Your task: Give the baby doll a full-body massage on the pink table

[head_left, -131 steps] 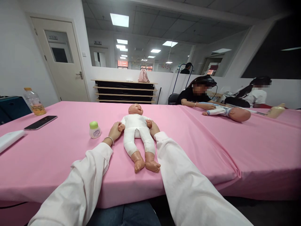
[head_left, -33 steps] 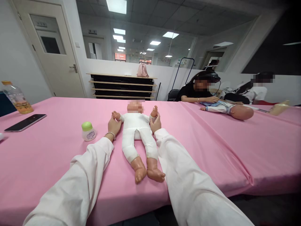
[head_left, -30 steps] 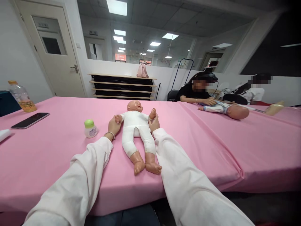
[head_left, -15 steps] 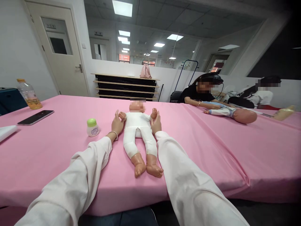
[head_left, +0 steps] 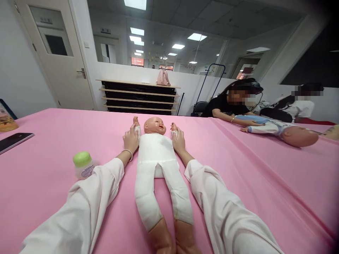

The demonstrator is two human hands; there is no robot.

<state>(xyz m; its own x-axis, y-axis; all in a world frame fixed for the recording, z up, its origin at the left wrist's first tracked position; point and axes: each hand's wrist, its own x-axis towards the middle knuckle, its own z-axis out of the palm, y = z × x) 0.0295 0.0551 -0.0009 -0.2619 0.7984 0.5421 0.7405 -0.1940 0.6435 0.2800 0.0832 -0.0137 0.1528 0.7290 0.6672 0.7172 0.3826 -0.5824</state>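
Observation:
A baby doll (head_left: pixel 157 151) with a white cloth body lies on its back on the pink-covered table (head_left: pixel 111 211), head away from me and feet towards me. Its arms are raised beside its head. My left hand (head_left: pixel 131 139), with a beaded bracelet at the wrist, is closed around the doll's arm on the left. Around the arm on the other side wraps my right hand (head_left: pixel 179 140), just below the doll's small hand. My palms are turned away, so part of the grip is hidden.
To the left stand a green-lidded jar (head_left: pixel 83 165), a phone (head_left: pixel 14 141) and a bottle (head_left: pixel 6 120) cut by the frame edge. At the right, a person in black (head_left: pixel 225 104) handles another doll (head_left: pixel 275 128). Shelving (head_left: pixel 137 97) stands beyond the table.
Both my hands have moved up along with the doll's arms, which now reach higher beside its head. My view has come closer to the table, so the doll looks larger.

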